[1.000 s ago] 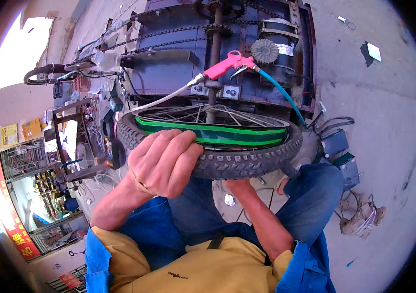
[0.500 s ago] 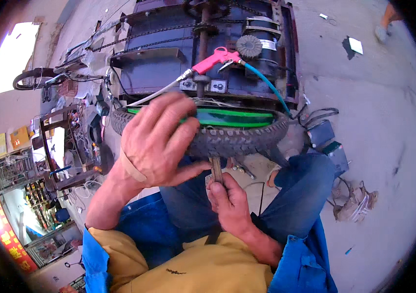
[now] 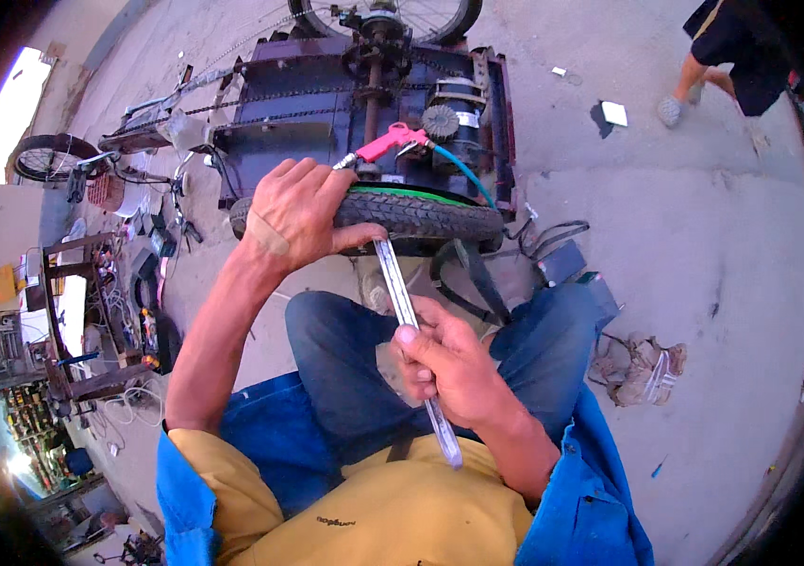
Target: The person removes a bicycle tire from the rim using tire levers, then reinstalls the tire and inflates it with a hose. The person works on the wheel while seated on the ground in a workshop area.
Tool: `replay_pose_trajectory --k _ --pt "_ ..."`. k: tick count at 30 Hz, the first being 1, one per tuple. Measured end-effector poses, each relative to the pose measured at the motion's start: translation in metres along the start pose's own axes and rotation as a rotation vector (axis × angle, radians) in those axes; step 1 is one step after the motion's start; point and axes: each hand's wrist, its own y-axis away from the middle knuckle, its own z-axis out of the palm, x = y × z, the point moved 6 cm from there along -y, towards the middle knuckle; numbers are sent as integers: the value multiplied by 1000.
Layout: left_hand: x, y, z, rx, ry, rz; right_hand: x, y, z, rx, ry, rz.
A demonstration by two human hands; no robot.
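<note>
In front of me a black knobbly tyre (image 3: 426, 216) with a green rim (image 3: 411, 194) stands on edge. My left hand (image 3: 300, 215) grips its left part, fingers over the top and thumb stretched along the near side. My right hand (image 3: 447, 354) is closed around a long flat metal tyre lever (image 3: 396, 280), held aslant above my lap. Its upper end is at the tyre's near side, close to my left thumb; I cannot tell whether it hooks under the tyre's edge. Beyond the tyre lies a pink air gun (image 3: 393, 140) with a teal hose (image 3: 466, 170).
An upturned dark vehicle frame (image 3: 293, 141) with chains and a motor (image 3: 459, 99) stands behind the tyre. Black boxes (image 3: 562, 264) and a crumpled bag (image 3: 638, 373) lie right. A metal rack (image 3: 91, 377) stands left. At the far right a person's leg (image 3: 690, 80) shows.
My view has shifted, and the tyre is tilted so more of its tread faces me. My left hand has settled onto it. The lever now shows at full length, its lower end swung toward me.
</note>
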Motion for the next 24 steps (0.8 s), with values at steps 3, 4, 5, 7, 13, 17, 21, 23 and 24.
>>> replay_pose_trajectory --k 3,4,5,7,13,17,21,23,24 --pt "-1 -3 5 15 -19 22 -16 6 16 -85 -111 13" --pt "0 -6 4 29 5 -1 -22 8 19 -112 -151 5" --pt "-4 -5 8 36 1 -12 -29 6 21 -125 -205 12" --pt "-13 -11 14 49 -4 -23 -52 8 24 -148 -319 15" --pt "-12 -18 14 -91 59 -92 -34 29 14 -36 -155 4" --pt "-13 -20 10 -188 90 -166 0 89 -1 -62 -150 78" --pt "-19 0 0 -143 117 -187 -7 139 -84 455 423 -345" --pt "-32 28 -1 -88 70 -189 -11 166 -134 746 822 -510" --pt "-30 38 -6 -3 40 -140 -12 179 -162 894 1053 -608"
